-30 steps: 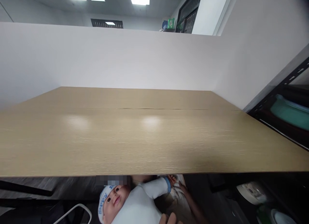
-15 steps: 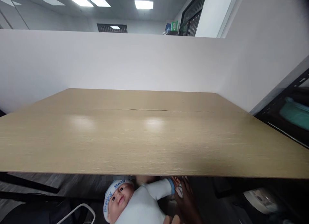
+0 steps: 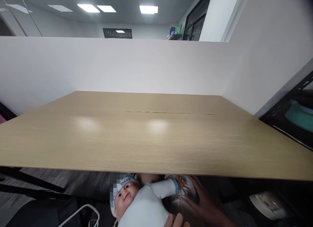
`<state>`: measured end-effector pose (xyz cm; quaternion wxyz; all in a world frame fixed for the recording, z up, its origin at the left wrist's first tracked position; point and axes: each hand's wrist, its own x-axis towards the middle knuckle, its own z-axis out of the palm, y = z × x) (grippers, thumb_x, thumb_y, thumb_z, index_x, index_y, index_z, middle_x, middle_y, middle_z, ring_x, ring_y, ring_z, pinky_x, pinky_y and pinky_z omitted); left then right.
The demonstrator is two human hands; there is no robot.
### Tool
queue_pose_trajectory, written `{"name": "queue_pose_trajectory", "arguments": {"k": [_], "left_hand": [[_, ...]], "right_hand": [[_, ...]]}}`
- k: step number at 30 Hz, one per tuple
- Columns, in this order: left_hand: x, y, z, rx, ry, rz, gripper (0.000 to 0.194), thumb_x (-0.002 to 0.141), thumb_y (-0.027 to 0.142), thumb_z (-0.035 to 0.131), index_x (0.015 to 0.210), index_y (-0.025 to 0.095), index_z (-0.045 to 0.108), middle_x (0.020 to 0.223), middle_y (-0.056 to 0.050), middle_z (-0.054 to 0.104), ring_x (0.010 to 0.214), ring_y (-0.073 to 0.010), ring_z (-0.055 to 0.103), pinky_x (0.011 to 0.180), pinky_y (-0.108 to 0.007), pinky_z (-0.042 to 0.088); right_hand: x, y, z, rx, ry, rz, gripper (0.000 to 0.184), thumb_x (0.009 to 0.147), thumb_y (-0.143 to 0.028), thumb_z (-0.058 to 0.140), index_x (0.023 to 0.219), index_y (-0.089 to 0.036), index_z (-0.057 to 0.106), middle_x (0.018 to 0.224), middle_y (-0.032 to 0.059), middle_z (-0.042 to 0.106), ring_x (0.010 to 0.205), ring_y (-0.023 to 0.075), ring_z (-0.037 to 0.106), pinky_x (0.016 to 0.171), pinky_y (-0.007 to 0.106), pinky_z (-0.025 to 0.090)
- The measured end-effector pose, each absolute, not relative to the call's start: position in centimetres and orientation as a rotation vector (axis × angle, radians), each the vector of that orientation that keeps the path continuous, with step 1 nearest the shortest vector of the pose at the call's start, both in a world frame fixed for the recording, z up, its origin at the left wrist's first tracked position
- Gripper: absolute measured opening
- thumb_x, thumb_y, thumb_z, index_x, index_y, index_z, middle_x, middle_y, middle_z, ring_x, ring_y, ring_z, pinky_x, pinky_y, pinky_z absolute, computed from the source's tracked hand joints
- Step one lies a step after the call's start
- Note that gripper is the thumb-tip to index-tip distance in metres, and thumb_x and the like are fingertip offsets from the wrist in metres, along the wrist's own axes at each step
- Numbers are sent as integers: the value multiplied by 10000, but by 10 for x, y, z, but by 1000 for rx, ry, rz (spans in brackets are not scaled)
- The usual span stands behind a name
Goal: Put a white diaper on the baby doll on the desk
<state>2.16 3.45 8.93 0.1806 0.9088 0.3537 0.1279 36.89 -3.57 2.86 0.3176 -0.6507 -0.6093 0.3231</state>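
A baby doll (image 3: 144, 205) in a white top with blue cuffs lies tilted below the table's front edge, its face up and a white lettered cap (image 3: 127, 180) on its head. Fingertips of my left hand (image 3: 177, 221) curl against the doll's lower side at the bottom edge; the rest of that hand is out of sight. Beside the doll's outstretched hand (image 3: 180, 181), my right hand (image 3: 204, 201) has thumb and fingers apart. It rests on a wrinkled, shiny greyish surface (image 3: 182, 201) whose kind I cannot make out.
A wooden table (image 3: 146, 139) spans the view, backed by a white partition (image 3: 146, 64). At lower left are a dark seat (image 3: 46, 212) and a white curved tube (image 3: 84, 207). A round pale object (image 3: 266, 204) sits at lower right, below a dark rack (image 3: 288, 119).
My right hand has moved right, off the doll's hand, and its thumb has spread from the fingers. The doll appears slightly higher and farther right as the head view shifts.
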Motion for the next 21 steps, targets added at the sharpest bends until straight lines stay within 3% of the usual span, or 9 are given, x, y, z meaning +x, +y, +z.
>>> {"name": "queue_pose_trajectory", "arguments": {"k": [3, 5, 9, 13, 16, 21], "left_hand": [[31, 42, 91, 2583, 971, 332, 654, 764, 255, 806, 1326, 584, 756, 1126, -16, 810, 1142, -440, 735, 773, -615, 656], [32, 41, 93, 2588, 966, 317, 637, 783, 271, 795, 1342, 573, 751, 1143, -21, 803, 1152, -440, 732, 794, -622, 652], [24, 28, 97, 2583, 969, 301, 603, 806, 319, 818, 1384, 473, 749, 1163, -69, 799, 1165, -406, 730, 857, -556, 655], [0, 17, 108, 2574, 921, 312, 466, 801, 383, 839, 1258, 468, 803, 1045, -55, 817, 1123, -391, 747, 843, -494, 655], [-16, 24, 123, 2567, 860, 322, 393, 819, 556, 812, 1189, 425, 837, 1022, -57, 825, 1120, -405, 748, 826, -491, 659], [-10, 46, 156, 2576, 917, 448, 751, 735, 790, 802, 1319, 317, 817, 1171, -147, 828, 1279, -454, 686, 990, -556, 630]], "right_hand": [[348, -10, 76, -1528, -2009, 1021, 792, 959, -481, 690, 1687, -231, 506, 1744, 163, 465, 1655, 358, 399, 1385, 528, 313], [322, 12, 100, -1435, -2245, 1015, 820, 923, -420, 745, 1690, -268, 500, 1751, 126, 467, 1626, 335, 444, 1364, 478, 349], [264, 42, 118, -1388, -2652, 867, 578, 810, -279, 754, 1382, -204, 722, 1394, 142, 757, 1287, 372, 721, 1070, 441, 567], [227, 38, 131, -1340, -2746, 755, 469, 837, -353, 713, 1264, -159, 711, 1209, 181, 802, 1099, 387, 780, 904, 406, 554], [216, 21, 155, -1324, -2690, 677, 382, 830, -290, 670, 1202, -205, 683, 1123, 121, 820, 983, 335, 801, 777, 335, 492], [218, -3, 193, -1291, -2389, 857, 443, 736, -256, 638, 1177, -242, 682, 1121, 61, 826, 983, 297, 797, 742, 307, 461]]}}
